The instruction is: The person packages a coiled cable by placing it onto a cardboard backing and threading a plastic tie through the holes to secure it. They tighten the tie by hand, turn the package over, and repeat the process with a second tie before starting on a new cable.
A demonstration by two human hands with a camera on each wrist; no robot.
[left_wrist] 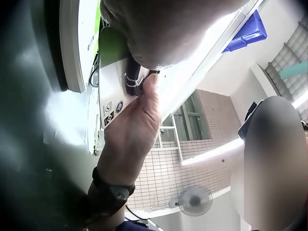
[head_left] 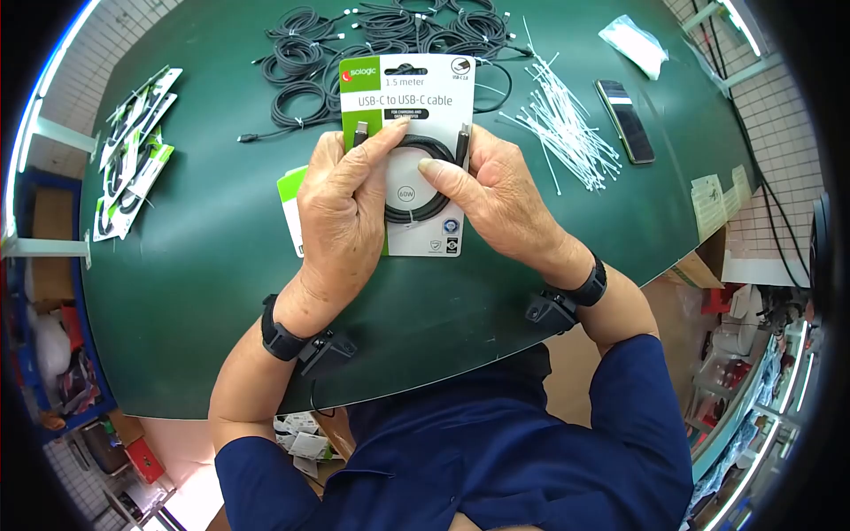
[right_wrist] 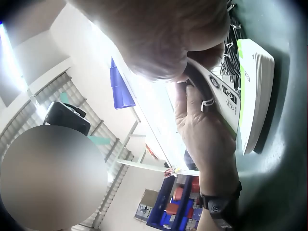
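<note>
Both hands hold up a white and green USB-C cable card (head_left: pixel 361 239) over the table in the head view. A coiled black cable (head_left: pixel 416 214) with a white tie lies against its front, connectors near the card's upper sides. My left hand (head_left: pixel 341 208) grips the card's left side, a finger reaching across its face below the printed title. My right hand (head_left: pixel 509 190) holds the right side, thumb tip over the coil and fingers behind the card. In the right wrist view, a stack of cards (right_wrist: pixel 260 91) lies on the table just beneath the held one.
Several coiled black cables (head_left: pixel 297 57) lie at the back of the green table (head_left: pixel 212 292). Loose white cable ties (head_left: pixel 571 133) spread at right, near a phone (head_left: pixel 625 122) and a plastic bag of white items (head_left: pixel 634 46). Finished-looking cable packs (head_left: pixel 133 168) sit at left.
</note>
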